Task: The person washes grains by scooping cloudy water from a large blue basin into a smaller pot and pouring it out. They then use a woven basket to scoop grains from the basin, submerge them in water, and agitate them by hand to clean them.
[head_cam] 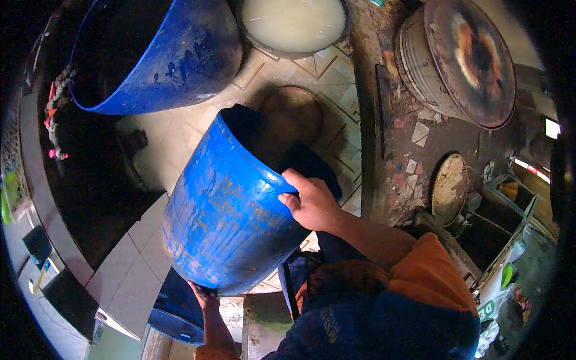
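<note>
A scuffed blue plastic drum [234,211] is tilted before me, its dark mouth facing up and away. My right hand [312,200] grips the rim, thumb outside and fingers partly hidden over the edge. Below, my left hand [204,294] holds the drum's base from underneath; most of its fingers are hidden. What the drum contains is too dark to make out. Just beyond the mouth, a round brownish shape [294,108] shows on the tiled floor [256,76], partly in shadow.
A larger blue drum [198,58] leans at upper left. Beside it stands a round tub of cloudy liquid [294,22]. A stained round metal vessel [472,63] and a woven tray [450,189] lie to the right. A dark opening [103,189] lies left, bordered by grey tiles [130,270].
</note>
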`<state>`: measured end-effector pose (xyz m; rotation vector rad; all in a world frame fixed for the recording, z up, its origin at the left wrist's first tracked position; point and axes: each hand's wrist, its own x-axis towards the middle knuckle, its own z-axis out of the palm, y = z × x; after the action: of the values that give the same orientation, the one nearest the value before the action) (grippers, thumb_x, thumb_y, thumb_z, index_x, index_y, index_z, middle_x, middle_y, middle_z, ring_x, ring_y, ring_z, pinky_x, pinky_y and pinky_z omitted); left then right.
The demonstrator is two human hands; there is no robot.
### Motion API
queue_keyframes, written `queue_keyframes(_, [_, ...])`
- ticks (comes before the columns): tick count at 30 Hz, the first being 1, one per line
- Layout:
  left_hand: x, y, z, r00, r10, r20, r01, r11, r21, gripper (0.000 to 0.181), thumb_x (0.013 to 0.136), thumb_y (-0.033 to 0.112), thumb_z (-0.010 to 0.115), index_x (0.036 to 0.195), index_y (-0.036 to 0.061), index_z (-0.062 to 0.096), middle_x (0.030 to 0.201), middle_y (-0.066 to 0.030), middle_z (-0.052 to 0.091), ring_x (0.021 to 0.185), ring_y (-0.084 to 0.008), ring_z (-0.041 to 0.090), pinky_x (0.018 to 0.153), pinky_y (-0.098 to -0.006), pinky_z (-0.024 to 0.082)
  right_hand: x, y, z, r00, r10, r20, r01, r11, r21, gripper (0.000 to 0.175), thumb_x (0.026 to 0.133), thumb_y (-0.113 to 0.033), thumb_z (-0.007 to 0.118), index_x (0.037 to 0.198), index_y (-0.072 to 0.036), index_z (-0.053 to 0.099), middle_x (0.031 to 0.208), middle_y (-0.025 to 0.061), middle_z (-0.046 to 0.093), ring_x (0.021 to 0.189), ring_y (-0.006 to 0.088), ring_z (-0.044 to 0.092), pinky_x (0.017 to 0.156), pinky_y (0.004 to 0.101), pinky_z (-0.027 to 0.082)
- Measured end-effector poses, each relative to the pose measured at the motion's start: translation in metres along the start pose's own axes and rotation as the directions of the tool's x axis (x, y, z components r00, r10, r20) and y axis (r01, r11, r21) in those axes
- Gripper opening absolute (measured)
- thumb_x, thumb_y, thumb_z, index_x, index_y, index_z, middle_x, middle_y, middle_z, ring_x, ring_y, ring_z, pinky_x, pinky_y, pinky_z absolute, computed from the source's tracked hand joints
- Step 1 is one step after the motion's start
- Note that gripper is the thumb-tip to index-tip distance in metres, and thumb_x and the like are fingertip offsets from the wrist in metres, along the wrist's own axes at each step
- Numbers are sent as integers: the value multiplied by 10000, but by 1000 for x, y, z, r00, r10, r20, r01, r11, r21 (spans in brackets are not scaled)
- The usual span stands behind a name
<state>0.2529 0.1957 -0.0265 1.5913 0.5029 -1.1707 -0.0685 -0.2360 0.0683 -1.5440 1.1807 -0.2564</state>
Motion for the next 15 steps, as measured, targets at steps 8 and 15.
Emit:
queue_keyframes(8, [-16,14,22,997,-63,-48,65,997,42,839,858,721,349,1483,176,217,1524,-60,249,1375,-315,261,1105,-530,213,1,10,-7,1000,-11,-9,12,999,37,160,844,-56,615,951,-61,497,799,188,632,749,388,638,623,434,484])
queue_keyframes(15, [-16,18,42,998,-69,15,69,997,-39,848,851,728,344,1483,177,221,1529,-59,241,1383,-321,241,1116,-556,177,1,17,-10,999,-28,-29,30,999,42,167,835,-59,619,950,-68,498,777,183,628,706,385,632,595,441,474])
